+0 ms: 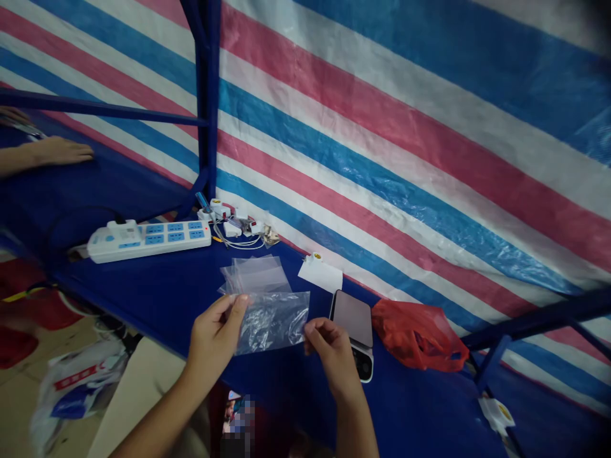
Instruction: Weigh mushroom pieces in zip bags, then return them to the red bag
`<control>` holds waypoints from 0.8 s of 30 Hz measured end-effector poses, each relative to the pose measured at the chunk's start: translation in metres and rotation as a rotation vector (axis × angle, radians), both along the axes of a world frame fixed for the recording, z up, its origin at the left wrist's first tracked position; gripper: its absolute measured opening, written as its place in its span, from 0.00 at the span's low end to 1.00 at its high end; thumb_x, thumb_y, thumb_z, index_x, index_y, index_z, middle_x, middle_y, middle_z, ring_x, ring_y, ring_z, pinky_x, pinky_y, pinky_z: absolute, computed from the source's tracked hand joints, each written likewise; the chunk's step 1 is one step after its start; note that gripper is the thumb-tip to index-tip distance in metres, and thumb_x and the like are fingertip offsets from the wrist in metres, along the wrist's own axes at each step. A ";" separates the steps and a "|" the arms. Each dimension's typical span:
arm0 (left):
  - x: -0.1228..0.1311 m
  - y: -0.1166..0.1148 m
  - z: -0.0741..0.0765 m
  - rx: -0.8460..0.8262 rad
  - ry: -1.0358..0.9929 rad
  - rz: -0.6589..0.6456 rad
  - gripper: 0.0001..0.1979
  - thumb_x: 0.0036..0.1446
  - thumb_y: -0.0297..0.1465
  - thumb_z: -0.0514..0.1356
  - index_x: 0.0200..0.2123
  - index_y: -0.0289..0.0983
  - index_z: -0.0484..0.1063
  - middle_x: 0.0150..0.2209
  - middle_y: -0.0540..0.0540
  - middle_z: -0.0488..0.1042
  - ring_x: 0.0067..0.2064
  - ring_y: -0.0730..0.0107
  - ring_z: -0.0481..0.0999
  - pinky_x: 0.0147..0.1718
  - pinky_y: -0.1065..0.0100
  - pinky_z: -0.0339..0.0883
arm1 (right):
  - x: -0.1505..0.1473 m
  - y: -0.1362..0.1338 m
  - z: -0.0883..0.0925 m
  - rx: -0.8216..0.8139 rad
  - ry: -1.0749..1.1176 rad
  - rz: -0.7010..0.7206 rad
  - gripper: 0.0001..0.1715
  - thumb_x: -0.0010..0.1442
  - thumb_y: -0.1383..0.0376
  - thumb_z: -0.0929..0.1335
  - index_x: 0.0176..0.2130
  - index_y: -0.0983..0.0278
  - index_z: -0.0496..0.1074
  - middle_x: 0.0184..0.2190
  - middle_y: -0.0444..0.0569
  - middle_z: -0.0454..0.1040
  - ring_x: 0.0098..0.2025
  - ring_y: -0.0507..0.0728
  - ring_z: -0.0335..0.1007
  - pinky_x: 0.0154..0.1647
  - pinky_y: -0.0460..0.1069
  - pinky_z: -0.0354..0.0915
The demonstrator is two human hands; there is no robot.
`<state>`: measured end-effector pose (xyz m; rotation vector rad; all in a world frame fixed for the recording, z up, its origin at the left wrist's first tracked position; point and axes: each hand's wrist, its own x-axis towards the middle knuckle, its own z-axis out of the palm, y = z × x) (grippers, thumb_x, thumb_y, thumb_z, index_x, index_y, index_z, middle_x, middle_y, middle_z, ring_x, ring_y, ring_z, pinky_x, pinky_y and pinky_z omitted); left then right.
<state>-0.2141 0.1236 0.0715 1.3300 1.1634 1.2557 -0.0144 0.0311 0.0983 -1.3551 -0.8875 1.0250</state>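
Observation:
A clear plastic bag (274, 321) is stretched flat between my two hands above the blue table. My left hand (217, 331) pinches its left end, thumb on top. At the opposite end, the fingers of my right hand (330, 346) are closed on the bag's right edge. Just behind it lies a loose stack of similar clear bags (260, 273). A small scale (352, 315) with a grey top plate stands beside my right hand, partly hidden by it.
A white power strip (153, 242) lies at the left, near tangled white cables and plugs (236, 226). A white card (319, 273) leans near the striped sheet (305, 159). Right of the scale is a red plastic bag (420, 334). Another person's hand (64, 151) rests at the far left.

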 end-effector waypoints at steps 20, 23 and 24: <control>-0.006 0.003 0.014 -0.148 -0.145 0.029 0.29 0.54 0.58 0.61 0.38 0.37 0.73 0.13 0.58 0.59 0.13 0.74 0.59 0.12 0.73 0.54 | 0.001 -0.004 -0.008 -0.021 -0.052 -0.060 0.24 0.59 0.46 0.73 0.34 0.64 0.74 0.28 0.46 0.74 0.30 0.52 0.69 0.32 0.47 0.65; -0.003 0.001 0.013 -0.165 -0.145 -0.032 0.30 0.53 0.59 0.61 0.38 0.36 0.73 0.13 0.58 0.59 0.13 0.75 0.58 0.11 0.73 0.52 | -0.004 0.011 0.004 0.014 -0.060 -0.182 0.28 0.58 0.44 0.73 0.43 0.64 0.76 0.39 0.50 0.78 0.39 0.56 0.75 0.38 0.49 0.70; -0.002 0.000 0.013 -0.168 -0.142 -0.053 0.30 0.53 0.60 0.61 0.37 0.36 0.72 0.12 0.58 0.58 0.12 0.75 0.58 0.11 0.73 0.51 | -0.008 0.018 0.008 0.019 -0.050 -0.183 0.28 0.57 0.44 0.73 0.44 0.64 0.76 0.39 0.51 0.78 0.39 0.56 0.75 0.37 0.49 0.70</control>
